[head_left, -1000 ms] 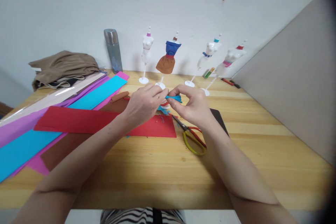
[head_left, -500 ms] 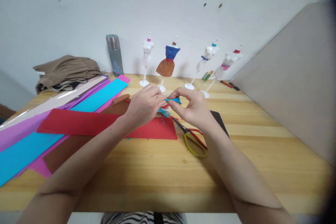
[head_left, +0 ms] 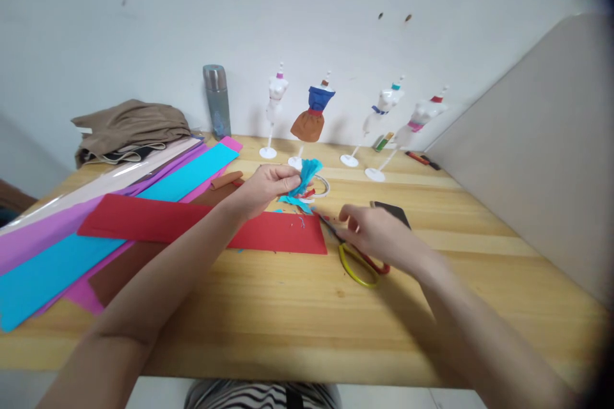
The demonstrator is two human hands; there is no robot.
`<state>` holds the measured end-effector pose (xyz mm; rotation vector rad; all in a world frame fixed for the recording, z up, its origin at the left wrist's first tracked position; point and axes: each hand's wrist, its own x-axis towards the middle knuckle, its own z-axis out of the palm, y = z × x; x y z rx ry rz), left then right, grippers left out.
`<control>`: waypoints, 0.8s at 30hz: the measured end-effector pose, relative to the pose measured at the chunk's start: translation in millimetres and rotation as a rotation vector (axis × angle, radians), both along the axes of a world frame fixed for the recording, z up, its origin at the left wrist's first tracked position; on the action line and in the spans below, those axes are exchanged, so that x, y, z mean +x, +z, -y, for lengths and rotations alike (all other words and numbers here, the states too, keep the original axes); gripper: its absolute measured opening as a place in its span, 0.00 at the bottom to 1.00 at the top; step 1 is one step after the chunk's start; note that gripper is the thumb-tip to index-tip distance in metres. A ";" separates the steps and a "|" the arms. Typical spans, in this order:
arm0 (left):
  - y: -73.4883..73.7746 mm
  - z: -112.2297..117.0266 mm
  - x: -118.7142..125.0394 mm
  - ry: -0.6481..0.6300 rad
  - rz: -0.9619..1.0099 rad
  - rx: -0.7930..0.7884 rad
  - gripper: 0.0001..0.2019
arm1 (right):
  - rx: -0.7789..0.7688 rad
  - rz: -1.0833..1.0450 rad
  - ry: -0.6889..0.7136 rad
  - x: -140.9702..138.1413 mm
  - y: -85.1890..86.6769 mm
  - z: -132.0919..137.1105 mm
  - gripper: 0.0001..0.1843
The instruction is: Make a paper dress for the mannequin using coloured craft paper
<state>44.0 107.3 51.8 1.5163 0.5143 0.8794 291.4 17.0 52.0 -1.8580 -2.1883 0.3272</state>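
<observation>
Turquoise fringed paper scrap [head_left: 304, 176], crumpled.

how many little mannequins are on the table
4, in a row by the wall: bare mannequin beside the flask, dressed mannequin, then blue-banded mannequin and pink-banded mannequin, both tilted, further right.

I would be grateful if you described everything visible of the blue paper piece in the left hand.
The blue paper piece is a small tuft of thin cyan paper, seemingly cut into fringe strips that flare up and right. The left hand pinches its base, holding it raised near the red sheet's end. Cyan scraps lie below it.
</observation>
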 end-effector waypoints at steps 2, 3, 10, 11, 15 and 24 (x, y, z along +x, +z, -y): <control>-4.8 -0.2 1.7 -0.070 0.064 -0.089 0.20 | 0.036 0.143 0.028 1.3 -20.4 16.7 0.06; -6.8 0.1 2.2 -0.097 0.083 -0.121 0.21 | 0.055 0.200 0.026 1.5 -28.0 24.1 0.11; -14.1 2.8 7.9 -0.134 0.141 -0.319 0.20 | -0.108 0.348 -0.082 -1.3 -36.5 34.2 0.19; -14.1 1.9 9.3 -0.103 0.147 -0.358 0.18 | -0.122 0.347 -0.089 0.0 -36.2 32.1 0.19; -13.3 -3.8 8.7 0.143 0.051 -0.492 0.08 | -0.148 0.274 -0.131 14.4 -37.5 29.7 0.15; -32.3 32.5 -21.9 0.280 -0.110 -0.444 0.11 | -0.270 -1.116 -0.207 34.1 -17.1 36.8 0.28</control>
